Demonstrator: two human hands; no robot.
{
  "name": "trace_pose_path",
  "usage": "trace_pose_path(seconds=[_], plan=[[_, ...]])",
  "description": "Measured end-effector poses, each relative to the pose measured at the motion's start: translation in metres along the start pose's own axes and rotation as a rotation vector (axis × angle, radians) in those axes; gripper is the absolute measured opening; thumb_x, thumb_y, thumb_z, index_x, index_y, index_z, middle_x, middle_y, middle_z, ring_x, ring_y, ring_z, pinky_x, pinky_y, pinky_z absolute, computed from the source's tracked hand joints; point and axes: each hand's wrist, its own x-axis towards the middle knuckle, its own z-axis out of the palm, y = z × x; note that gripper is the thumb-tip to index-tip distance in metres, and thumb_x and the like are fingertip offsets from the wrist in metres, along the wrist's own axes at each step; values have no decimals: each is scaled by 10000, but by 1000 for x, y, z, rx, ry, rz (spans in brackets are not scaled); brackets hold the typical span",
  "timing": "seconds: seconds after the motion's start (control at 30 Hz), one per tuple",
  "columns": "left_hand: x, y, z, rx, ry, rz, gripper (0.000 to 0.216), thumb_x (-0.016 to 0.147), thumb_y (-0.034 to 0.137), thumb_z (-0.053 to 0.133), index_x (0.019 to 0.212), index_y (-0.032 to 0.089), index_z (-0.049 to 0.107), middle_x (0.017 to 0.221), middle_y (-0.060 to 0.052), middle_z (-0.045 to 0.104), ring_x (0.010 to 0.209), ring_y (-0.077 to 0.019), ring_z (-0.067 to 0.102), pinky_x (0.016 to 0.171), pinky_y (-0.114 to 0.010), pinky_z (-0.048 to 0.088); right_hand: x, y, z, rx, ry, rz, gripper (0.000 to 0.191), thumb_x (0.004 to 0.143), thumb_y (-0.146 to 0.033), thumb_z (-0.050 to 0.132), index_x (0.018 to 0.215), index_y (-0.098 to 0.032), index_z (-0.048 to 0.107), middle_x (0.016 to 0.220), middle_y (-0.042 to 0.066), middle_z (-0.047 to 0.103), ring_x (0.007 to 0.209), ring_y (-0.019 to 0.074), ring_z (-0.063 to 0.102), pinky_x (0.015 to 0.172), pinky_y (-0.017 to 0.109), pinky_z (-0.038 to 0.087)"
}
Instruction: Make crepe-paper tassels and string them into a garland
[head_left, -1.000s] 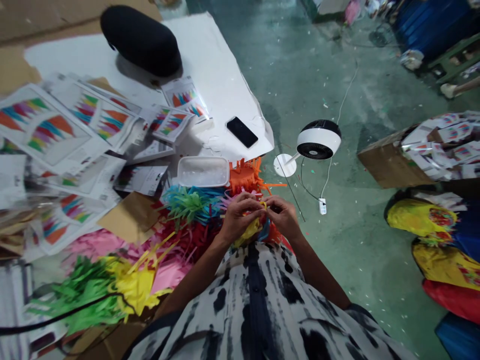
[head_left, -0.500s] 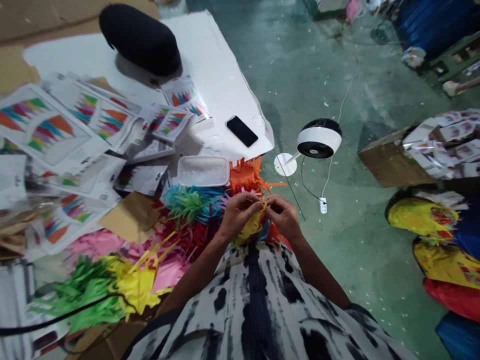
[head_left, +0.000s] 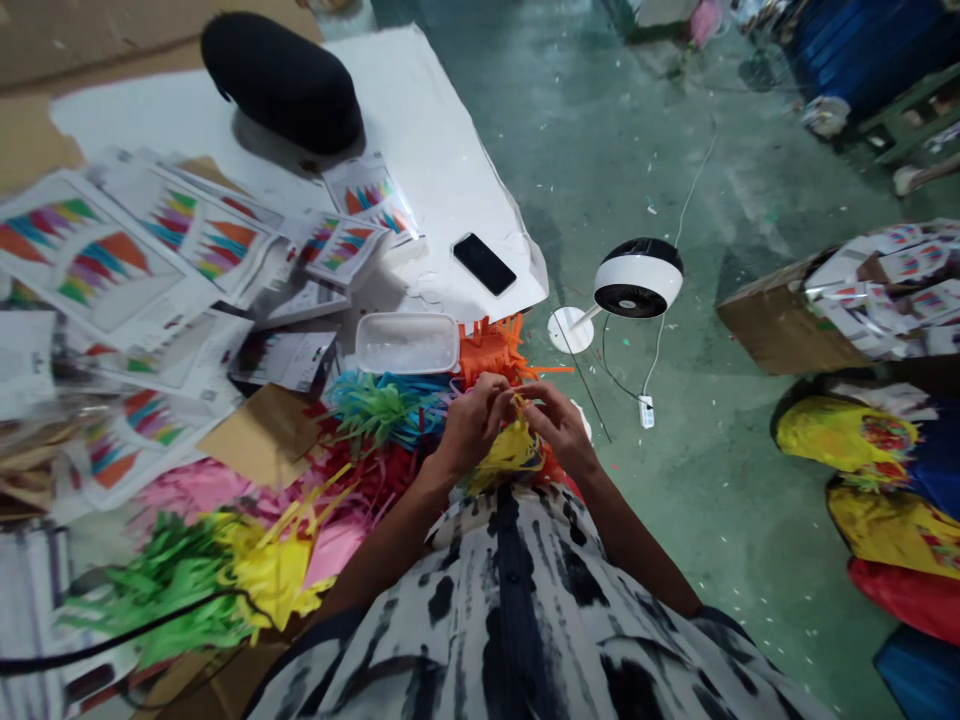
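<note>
Close to my body, a yellow tissue paper tassel [head_left: 510, 452] hangs below my fingers. My left hand [head_left: 474, 425] is closed in a pinch on its twisted top end. My right hand [head_left: 556, 425] pinches the same end from the other side, fingers bent over it. The exact grip at the fingertips is too small to make out. Orange fringed paper [head_left: 491, 355] lies just beyond both hands. Blue and light green fringed paper [head_left: 386, 405] sits left of my left hand, with dark red strips below it.
A clear plastic tub [head_left: 407, 343] and a phone [head_left: 484, 263] lie on the white table [head_left: 450, 150]. Printed packets [head_left: 135, 250] pile up at left, near a black case [head_left: 281, 85]. A white fan [head_left: 637, 278] stands on the floor, with a filled carton [head_left: 780, 310] farther right.
Both hands have risen slightly away from my body and changed their finger hold at the tassel's top. More of the yellow paper shows beneath them.
</note>
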Motion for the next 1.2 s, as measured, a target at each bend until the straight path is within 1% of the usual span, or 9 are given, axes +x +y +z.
trace_pose_path(seconds=[0.17,0.33,0.47,0.57,0.73,0.83,1.0,1.07,1.2], plan=[[4,7,-10,49,-86,73,197,1034,399,542,999,218,610,801,9,677,602,-108,595,598,-228,396,2,2,5,-170,99,-121,208,953,-413,711,1093,-260,722,1020,15,711,603,98,533,558,259,409],[10,14,-20,-27,-94,95,264,1025,427,568,963,189,664,832,-7,659,667,-112,576,627,-230,425,2,-2,4,-291,98,-296,90,957,-327,713,950,-253,763,1059,54,704,874,173,656,645,271,489],[13,14,-19,-109,-92,85,235,1017,398,591,934,188,657,836,-2,636,716,-121,578,667,-235,450,4,-9,6,-279,97,-256,131,965,-340,692,900,-233,730,1072,69,677,906,183,662,654,274,517],[11,9,-9,-139,-26,130,205,975,376,654,1071,197,627,1005,-43,657,912,-169,637,833,-280,513,5,-8,6,-244,123,-235,133,969,-339,682,902,-230,716,1103,73,657,960,192,656,730,288,541],[0,0,10,-22,-79,128,608,906,269,708,1463,214,469,1311,-122,649,1216,-246,633,1084,-393,479,6,9,-2,-116,199,-115,168,921,-399,723,891,-234,725,1102,65,618,933,188,628,674,263,517],[-6,-9,18,164,-139,77,583,891,185,660,1451,216,502,1288,-108,694,1138,-234,681,992,-353,518,6,17,-6,6,221,-10,204,869,-432,778,900,-237,730,1079,41,631,812,150,592,597,236,459],[-12,-26,18,304,-221,44,226,932,145,555,1072,215,718,915,-57,756,841,-210,710,763,-301,512,5,18,-7,105,215,61,246,886,-466,763,941,-228,731,780,-11,612,576,98,439,492,228,329],[-13,-30,15,313,-227,48,224,909,134,582,1046,223,734,891,-49,756,814,-203,706,744,-291,507,5,17,-8,146,197,83,255,910,-476,735,914,-222,714,683,-36,554,512,82,360,464,230,273],[-16,-34,13,307,-200,65,284,864,126,640,1079,271,756,977,-26,776,878,-190,723,782,-278,534,3,20,-9,225,151,135,324,936,-521,678,837,-220,612,749,-31,602,455,51,277,436,232,210]])
